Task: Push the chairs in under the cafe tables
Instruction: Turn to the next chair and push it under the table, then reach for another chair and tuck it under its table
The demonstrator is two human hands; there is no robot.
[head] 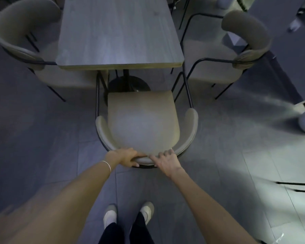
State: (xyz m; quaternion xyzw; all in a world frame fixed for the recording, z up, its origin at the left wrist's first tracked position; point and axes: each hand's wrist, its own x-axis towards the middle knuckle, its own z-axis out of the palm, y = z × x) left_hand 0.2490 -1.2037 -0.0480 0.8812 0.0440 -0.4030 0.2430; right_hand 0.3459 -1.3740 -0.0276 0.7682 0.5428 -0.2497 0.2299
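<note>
Under my feet the tiled floor (pixel 218 164) fills most of the view, dim grey with a bright patch at the right. Ahead stands the bench (pixel 120 30), a long grey wood-grain top on a black post with a round foot (pixel 128 84). Its near edge faces me.

Three chairs sit around it. My chair (pixel 143 120) is the middle one, directly in front of me, seat facing the bench. Its front edge lies near the round foot but short of the bench's near edge, so the whole seat is in the open, not tucked under. The left chair (pixel 23 34) is at the bench's left side, its seat partly beneath the top. The right chair (pixel 236 50) stands just beside the right corner, apart from the bench.

Both bare arms reach forward. My left hand (pixel 125 157) has its grip clenched over the curved backrest, fingers curled across the top rim. My right hand (pixel 167 162) rests its grip on the same rim, fingers spread over it, just beside the left. A thin bracelet (pixel 107 165) circles my left wrist. Below, my two pale shoes (pixel 111 215) stand on the tiles.
</note>
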